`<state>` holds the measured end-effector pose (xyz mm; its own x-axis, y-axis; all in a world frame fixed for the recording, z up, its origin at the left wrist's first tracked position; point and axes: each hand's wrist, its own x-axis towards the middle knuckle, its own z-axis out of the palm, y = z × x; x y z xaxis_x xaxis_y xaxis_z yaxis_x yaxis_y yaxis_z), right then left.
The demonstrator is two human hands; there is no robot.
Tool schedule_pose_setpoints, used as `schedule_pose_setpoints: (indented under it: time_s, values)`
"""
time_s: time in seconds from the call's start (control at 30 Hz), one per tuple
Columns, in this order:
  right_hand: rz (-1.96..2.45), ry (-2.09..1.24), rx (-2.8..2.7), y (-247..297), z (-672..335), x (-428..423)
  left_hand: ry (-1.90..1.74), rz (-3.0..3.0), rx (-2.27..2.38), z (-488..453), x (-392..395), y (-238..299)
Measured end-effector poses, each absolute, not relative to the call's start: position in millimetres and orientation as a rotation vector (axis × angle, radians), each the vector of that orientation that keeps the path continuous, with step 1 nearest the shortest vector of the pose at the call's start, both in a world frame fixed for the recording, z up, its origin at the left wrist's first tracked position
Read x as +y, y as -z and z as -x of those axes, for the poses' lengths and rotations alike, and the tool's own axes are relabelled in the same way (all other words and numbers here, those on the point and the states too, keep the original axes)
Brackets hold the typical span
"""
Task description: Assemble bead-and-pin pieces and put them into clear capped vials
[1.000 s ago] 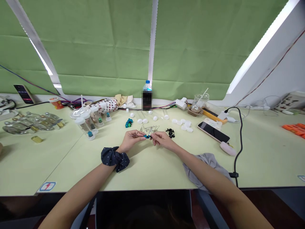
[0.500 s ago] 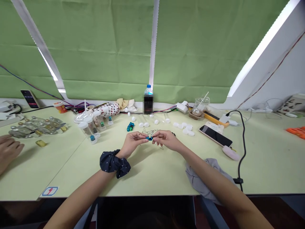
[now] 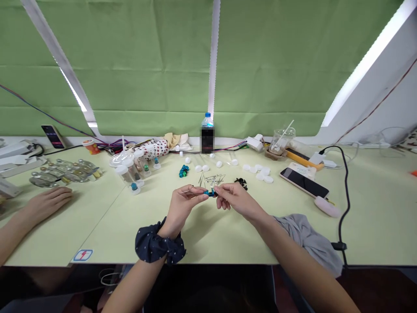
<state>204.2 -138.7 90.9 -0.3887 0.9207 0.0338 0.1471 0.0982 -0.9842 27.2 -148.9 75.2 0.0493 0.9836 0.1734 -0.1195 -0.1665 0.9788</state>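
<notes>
Between the fingertips of both hands is a small shiny blue piece (image 3: pixel 210 192), too small to make out fully; something dark shows at its right end. My left hand (image 3: pixel 182 203) pinches its left side, and a thin metal pin seems to lie along those fingers. On the other side my right hand (image 3: pixel 240 201) is closed at the piece's right end, with its lower fingers curled. Just beyond the hands lie several thin metal pins (image 3: pixel 213 179). A cluster of small black parts (image 3: pixel 241 183) sits by my right hand. Blue and green beads (image 3: pixel 183 171) lie farther left.
White caps (image 3: pixel 260 173) are scattered behind the pins. Clear tubes with white lids (image 3: pixel 125 174) stand at left, near glass bottles (image 3: pixel 65 171) and another person's hand (image 3: pixel 48 202). To the right are a phone (image 3: pixel 304 182), a pink case (image 3: pixel 326 206), a black cable (image 3: pixel 347 195) and grey cloth (image 3: pixel 306 239).
The view has shifted slightly, and the black parts now show beside my right hand. Both hands still hold the blue piece. The other person's hand reaches farther onto the table.
</notes>
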Motion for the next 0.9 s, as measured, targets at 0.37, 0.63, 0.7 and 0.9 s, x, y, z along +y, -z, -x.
schedule_pose_setpoints:
  time_s: [0.37,0.63,0.7,0.9]
  values:
    - [1.071,-1.326,-1.738,-66,-192,-171,-1.356,-1.140,1.028,-18,-190,-43]
    - [1.096,-1.106,-1.686,-48,-203,-185,-1.331,-1.065,1.055,-23,-198,-26]
    - [1.061,-0.965,-1.731,-44,-208,-190,-1.341,-1.049,1.054,-24,-197,-26]
    - [0.976,-0.603,-1.741,-23,-208,-201,-1.327,-1.077,1.000,-28,-198,-24]
